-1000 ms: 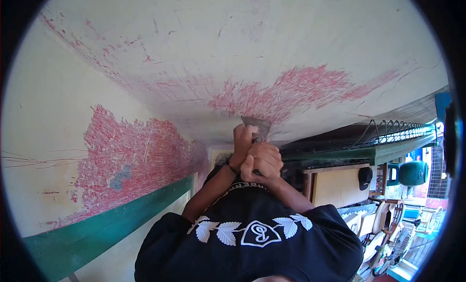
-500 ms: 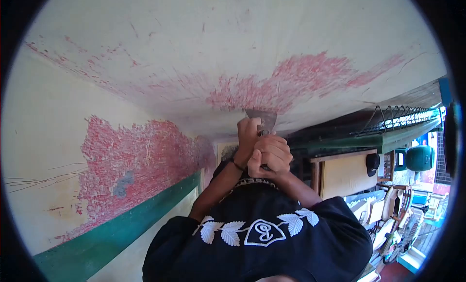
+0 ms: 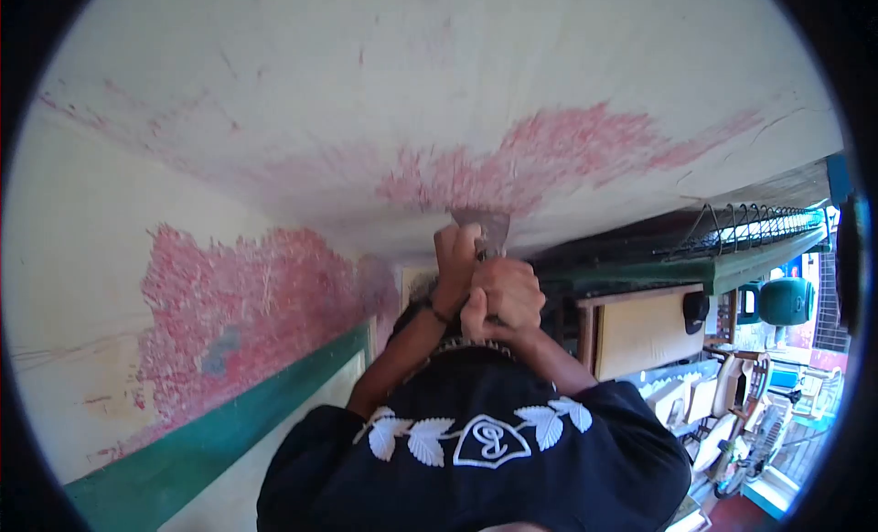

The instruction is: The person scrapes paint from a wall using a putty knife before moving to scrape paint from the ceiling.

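Observation:
A scraper (image 3: 485, 225) with a wide, flat metal blade meets the pale wall where the coating gives way to exposed pink-red patches (image 3: 585, 139). My right hand (image 3: 508, 297) is wrapped round its handle, most of which the fingers hide. Higher up, my left hand (image 3: 455, 256) grips close to the base of the blade, fingers pressed against it. A dark band circles the left wrist. Both forearms reach up in front of my black shirt (image 3: 567, 468), printed with white leaves and an emblem.
On the left, an adjoining wall has a large scraped red area (image 3: 256, 285) above a green painted band (image 3: 219, 431). To the right are a green ledge with a wire rack (image 3: 741, 225), a tan board (image 3: 649, 333), a green container (image 3: 788, 300) and stacked furniture.
The scraper and both hands have shifted slightly left in view, along with the surroundings. Both hands keep their hold, and the blade stays at the lower edge of the pink patch.

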`<action>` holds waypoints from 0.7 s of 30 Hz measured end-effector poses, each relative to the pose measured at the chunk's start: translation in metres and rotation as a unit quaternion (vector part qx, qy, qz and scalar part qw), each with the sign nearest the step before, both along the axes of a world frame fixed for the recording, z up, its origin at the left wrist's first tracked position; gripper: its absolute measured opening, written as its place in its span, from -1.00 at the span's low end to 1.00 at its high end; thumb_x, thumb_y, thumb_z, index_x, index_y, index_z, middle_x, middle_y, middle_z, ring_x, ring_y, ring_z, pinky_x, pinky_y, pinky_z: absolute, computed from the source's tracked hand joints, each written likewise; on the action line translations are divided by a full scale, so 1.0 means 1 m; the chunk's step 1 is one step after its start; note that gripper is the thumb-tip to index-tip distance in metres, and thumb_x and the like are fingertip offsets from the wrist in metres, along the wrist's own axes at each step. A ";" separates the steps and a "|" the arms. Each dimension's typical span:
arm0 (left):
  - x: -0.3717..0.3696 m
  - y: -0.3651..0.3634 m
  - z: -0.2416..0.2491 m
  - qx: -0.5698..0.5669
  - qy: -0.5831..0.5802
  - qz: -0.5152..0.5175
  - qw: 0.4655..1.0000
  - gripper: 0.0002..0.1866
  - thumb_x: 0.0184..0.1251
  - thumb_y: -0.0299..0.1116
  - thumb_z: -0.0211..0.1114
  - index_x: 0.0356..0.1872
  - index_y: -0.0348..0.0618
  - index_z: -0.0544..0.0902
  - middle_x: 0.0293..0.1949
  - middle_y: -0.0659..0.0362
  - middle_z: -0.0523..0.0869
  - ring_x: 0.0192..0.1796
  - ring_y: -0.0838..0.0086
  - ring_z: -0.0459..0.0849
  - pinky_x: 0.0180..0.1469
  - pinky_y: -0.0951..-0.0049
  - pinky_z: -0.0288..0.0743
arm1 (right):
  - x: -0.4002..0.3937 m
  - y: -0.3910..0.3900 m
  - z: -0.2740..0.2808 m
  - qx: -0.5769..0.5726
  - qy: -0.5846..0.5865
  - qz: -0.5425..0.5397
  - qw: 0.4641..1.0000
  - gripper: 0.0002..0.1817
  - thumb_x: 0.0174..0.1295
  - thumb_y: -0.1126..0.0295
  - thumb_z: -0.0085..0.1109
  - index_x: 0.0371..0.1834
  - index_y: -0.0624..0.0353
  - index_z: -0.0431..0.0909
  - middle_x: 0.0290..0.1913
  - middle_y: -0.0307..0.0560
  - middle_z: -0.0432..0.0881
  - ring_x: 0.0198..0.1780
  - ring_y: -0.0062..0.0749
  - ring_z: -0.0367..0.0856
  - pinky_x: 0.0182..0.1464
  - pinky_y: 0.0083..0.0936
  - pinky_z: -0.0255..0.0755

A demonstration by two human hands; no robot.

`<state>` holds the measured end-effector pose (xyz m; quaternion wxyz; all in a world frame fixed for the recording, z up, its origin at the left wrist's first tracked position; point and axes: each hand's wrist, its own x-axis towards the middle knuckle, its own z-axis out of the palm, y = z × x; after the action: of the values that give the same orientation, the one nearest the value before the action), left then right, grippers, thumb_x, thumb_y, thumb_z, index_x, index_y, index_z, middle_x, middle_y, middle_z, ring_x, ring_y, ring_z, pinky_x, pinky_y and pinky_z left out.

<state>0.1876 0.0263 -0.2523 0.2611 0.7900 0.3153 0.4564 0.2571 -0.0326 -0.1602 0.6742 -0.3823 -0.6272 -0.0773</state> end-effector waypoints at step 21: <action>-0.002 0.005 -0.040 -0.065 -0.052 0.030 0.996 -0.77 0.21 -0.28 0.38 -0.21 -0.14 0.58 -0.33 0.02 0.55 -0.18 0.02 0.51 -0.08 0.04 0.34 | -0.003 0.007 -0.018 -0.019 -0.041 0.002 0.999 -0.76 -0.12 0.71 0.20 -0.68 0.18 0.35 -0.59 -0.09 0.57 -0.60 -0.25 0.63 -0.43 -0.38 0.60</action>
<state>0.1854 0.0314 -0.2921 0.3139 0.7367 0.3542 0.4829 0.2540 -0.0251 -0.1780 0.6408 -0.3901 -0.6564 -0.0795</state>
